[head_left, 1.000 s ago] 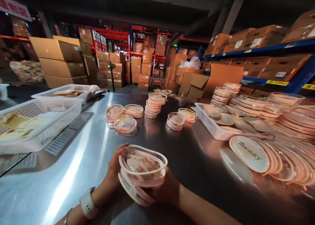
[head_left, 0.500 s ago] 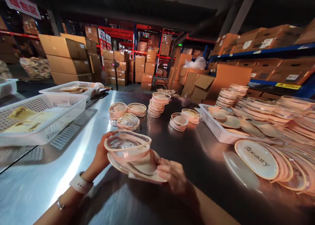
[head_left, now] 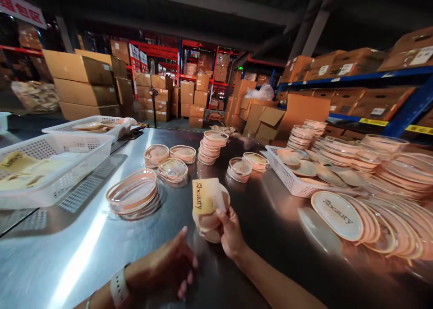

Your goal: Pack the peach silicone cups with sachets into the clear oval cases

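Note:
My right hand point(head_left: 232, 232) is closed on a bundle of pale round pads point(head_left: 211, 225) and a yellow-and-white printed packet point(head_left: 206, 196) with "beauty" lettering. The packet lies against the front of the pads, and my thumb presses on its edge. My left hand point(head_left: 171, 261) is just left of the bundle, fingers apart and holding nothing. A clear oval case point(head_left: 132, 192) with pinkish sides and cream rims rests on the steel table, left of the bundle and beyond my left hand. Behind it sit several smaller filled round cases point(head_left: 172, 169).
The steel table point(head_left: 162, 200) is shiny. White perforated baskets stand at left, one with yellow packets point(head_left: 20, 164). At right, a white basket point(head_left: 287, 178) holds pale pads, beside stacked clear cases point(head_left: 382, 146) and fanned lids point(head_left: 338, 216). Cardboard boxes point(head_left: 84, 83) fill the background.
My left hand has let go of the clear case, which now rests on the table at left. My right hand has lifted the pads and packet upright, away from the case.

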`<state>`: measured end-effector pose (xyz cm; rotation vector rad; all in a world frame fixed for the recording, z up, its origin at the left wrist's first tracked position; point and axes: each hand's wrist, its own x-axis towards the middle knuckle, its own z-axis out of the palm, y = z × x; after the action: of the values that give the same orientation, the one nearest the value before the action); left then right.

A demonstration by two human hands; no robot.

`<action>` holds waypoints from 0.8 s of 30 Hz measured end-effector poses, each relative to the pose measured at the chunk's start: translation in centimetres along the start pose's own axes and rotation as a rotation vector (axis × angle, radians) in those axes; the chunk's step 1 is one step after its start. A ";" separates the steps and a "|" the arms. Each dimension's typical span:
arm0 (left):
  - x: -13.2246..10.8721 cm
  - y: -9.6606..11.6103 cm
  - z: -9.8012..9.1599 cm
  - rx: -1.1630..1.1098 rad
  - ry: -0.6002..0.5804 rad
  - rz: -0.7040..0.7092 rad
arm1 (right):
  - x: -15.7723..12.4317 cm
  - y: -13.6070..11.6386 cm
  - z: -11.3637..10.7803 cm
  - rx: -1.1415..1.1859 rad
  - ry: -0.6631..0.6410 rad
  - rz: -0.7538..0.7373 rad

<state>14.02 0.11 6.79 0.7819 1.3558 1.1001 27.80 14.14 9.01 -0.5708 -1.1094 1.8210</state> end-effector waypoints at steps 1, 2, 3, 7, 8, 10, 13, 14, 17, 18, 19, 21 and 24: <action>0.3 -0.7 1.0 -0.164 -0.162 -0.125 | -0.4 0.2 0.0 0.024 -0.038 0.051; 0.5 -1.2 1.7 -0.308 -0.255 -0.186 | -0.8 0.3 0.0 0.037 -0.092 0.098; 0.6 -1.5 2.1 -0.421 -0.290 -0.190 | -1.2 0.4 -0.1 0.031 -0.164 0.132; 0.0 -0.5 2.2 -0.661 -0.283 -0.062 | -2.3 0.6 -0.8 -0.220 -0.542 0.101; -0.4 0.0 2.1 -0.696 -0.278 -0.060 | -2.3 0.6 -1.0 -0.306 -0.615 0.047; -1.0 1.1 1.9 -0.762 -0.162 -0.057 | -1.9 0.7 -1.3 -0.429 -0.729 -0.091; -1.2 2.0 1.6 -0.745 0.118 -0.002 | -0.5 1.4 -1.7 -0.527 -0.768 -0.213; -1.1 2.1 1.5 -0.716 0.179 0.037 | 0.0 1.7 -1.9 -0.558 -0.731 -0.187; -0.6 2.1 1.2 -0.659 0.276 0.153 | 1.3 2.5 -2.5 -0.656 -0.494 -0.010; -0.5 2.0 1.1 -0.666 0.315 0.172 | 1.6 2.6 -2.7 -0.693 -0.420 0.040; -0.4 2.0 1.0 -0.682 0.343 0.171 | 1.7 2.4 -2.8 -0.739 -0.372 0.075; -0.3 2.1 0.7 -0.726 0.351 0.120 | 1.8 1.5 -2.9 -0.851 -0.410 0.122; -0.3 2.4 0.1 -0.796 0.259 0.031 | 1.5 -0.2 -2.6 -1.072 -0.649 0.092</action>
<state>13.76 0.61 9.15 0.0751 0.9721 1.6483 29.10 16.69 8.05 -0.6232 -2.5686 1.3762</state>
